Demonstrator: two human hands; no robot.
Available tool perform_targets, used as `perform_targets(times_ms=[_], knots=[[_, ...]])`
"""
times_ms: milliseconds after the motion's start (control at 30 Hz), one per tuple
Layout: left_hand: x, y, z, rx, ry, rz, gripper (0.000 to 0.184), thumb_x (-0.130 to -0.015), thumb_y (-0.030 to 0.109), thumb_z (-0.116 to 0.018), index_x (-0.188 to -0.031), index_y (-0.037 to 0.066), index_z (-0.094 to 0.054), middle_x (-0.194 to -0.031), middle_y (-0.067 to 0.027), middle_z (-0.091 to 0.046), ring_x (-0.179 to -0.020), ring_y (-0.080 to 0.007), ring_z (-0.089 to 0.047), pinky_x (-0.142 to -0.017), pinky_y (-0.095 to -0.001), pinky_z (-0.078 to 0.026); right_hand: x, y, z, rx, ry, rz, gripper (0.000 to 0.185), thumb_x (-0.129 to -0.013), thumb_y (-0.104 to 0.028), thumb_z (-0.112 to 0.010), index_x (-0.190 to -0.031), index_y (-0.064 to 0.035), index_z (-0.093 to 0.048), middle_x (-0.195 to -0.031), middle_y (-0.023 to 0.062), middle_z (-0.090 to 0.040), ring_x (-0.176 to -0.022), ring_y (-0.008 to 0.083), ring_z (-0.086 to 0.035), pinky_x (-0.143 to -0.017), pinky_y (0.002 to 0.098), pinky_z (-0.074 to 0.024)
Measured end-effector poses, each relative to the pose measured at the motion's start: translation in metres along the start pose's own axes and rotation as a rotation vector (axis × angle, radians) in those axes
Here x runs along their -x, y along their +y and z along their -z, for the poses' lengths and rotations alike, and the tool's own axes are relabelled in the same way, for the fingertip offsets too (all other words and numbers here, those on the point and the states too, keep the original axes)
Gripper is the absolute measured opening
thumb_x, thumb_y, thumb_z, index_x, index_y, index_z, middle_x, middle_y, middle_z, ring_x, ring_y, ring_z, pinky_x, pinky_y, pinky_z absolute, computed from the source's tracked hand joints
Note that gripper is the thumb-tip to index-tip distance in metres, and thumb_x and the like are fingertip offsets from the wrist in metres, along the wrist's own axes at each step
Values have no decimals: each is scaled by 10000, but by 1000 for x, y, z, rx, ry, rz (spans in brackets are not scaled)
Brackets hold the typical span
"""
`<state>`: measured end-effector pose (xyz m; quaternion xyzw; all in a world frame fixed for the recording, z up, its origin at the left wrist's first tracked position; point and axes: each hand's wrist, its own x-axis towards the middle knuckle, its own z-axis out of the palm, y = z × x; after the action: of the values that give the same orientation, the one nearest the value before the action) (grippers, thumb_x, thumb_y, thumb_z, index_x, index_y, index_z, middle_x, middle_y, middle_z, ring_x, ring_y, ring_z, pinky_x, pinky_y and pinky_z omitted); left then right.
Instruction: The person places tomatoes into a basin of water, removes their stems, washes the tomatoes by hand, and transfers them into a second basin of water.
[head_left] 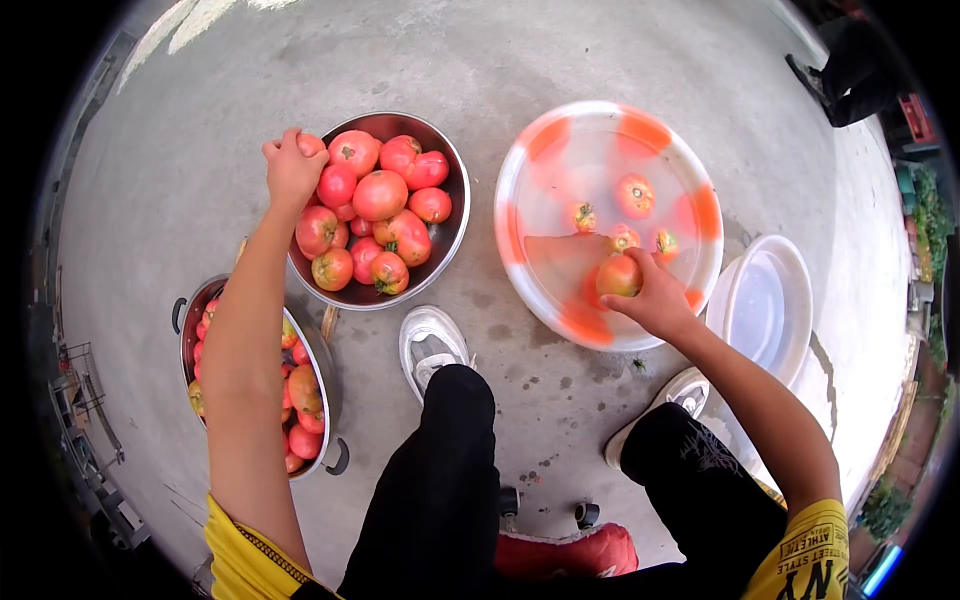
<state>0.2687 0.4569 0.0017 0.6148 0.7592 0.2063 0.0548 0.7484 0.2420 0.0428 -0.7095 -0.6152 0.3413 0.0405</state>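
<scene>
My left hand [291, 175] is closed on a tomato [310, 145] at the upper left rim of a steel bowl [455, 225], which is heaped with red tomatoes. In the wide white and orange basin [511, 185] stands cloudy water, with several tomatoes [635, 196] in it. My right hand [655, 297] reaches over the basin's near right side, its fingers wrapped round a pinkish-orange tomato [619, 276]. A tan shape [565, 249] shows in the water left of that tomato; I cannot make out what it is.
Left of my feet, partly behind my left forearm, is a two-handled metal pot [325, 385] of tomatoes. A white tub [797, 300] stands right of the basin. My shoes [430, 345] rest on the concrete floor. Another person's dark-clothed leg [855, 75] shows at upper right.
</scene>
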Motion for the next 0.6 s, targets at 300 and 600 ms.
perform_targets(times_ms=[300,600], knots=[[51,49,26,680,30,136,483,-885,304,-539,-1277,22,-520,-1227,-178,-535,-1108,-262,-547,-949,-363,-457,-9,6,-4,86,-73,-66,921,-683,-552,-765,-1387,-84,-398,-1272,281,-457,-1071,398,-590,-921,439,-485],[176,202,-20,1000,-833,139,351,-954,287,-467,-1163,17,-551,-970,-91,-618,-771,-125,-609,-566,-284,-498,-60,38,-19,-183,-94,-52,933,-736,-708,-629,-1305,19,-494,-1173,241,-625,-1116,355,-606,-940,415,-472]])
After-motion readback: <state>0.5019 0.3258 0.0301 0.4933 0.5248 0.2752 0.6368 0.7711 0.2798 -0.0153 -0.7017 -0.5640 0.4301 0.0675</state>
